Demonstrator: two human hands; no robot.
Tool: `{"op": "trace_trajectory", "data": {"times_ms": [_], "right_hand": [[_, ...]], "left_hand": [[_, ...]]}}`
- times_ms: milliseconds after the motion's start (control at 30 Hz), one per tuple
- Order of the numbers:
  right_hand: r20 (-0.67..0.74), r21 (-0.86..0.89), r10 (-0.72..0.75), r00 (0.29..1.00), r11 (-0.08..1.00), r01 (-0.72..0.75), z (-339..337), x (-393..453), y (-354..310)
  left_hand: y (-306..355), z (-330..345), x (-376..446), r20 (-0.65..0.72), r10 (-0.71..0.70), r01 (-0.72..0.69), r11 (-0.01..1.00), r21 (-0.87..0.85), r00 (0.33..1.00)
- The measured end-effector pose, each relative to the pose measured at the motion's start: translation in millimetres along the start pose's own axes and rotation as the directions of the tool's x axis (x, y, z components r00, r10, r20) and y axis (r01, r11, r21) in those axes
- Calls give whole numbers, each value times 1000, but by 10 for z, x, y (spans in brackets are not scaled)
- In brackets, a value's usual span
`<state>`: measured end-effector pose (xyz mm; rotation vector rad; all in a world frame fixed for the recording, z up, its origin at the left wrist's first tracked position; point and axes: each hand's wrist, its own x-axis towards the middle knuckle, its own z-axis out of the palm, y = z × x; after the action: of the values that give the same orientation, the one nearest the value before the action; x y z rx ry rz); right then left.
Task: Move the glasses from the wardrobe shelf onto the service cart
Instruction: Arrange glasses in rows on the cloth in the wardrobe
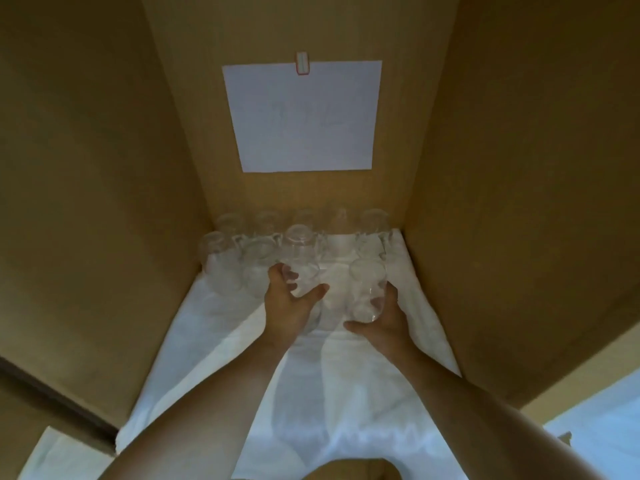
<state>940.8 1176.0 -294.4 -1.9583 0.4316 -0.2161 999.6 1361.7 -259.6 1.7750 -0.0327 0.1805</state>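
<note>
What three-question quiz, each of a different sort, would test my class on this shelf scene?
1. True or false: the left hand holds a glass.
2. The shelf is lined with: A) white cloth B) newspaper C) foil.
3. What hangs on the back wall?

Key: 1. True; the right hand grips another glass. 2. A. 3. A clipped sheet of paper, above the remaining glasses.

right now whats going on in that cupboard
A person is reaching into a wooden wardrobe shelf lined with a white cloth. The left hand grips one clear glass and the right hand grips another glass. More glasses stand in rows at the back, under a sheet of paper clipped to the rear wall. No cart is in view.
</note>
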Motion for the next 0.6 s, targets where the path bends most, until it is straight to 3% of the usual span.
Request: {"op": "trace_trajectory", "data": {"times_ms": [133, 400, 600], "right_hand": [[-13, -81, 21, 1000, 996, -22, 51, -3, 152], [-82, -32, 74, 994, 997, -76, 103, 118, 5], [-220, -199, -87, 972, 979, 42, -25, 310, -306]], "left_hand": [[-37, -9, 101, 17, -19, 20, 1000, -23, 1000], [-89, 1, 222, 103, 4, -2, 1000, -19, 995], [-80, -38, 306, 152, -34, 35, 999, -10, 988]]}}
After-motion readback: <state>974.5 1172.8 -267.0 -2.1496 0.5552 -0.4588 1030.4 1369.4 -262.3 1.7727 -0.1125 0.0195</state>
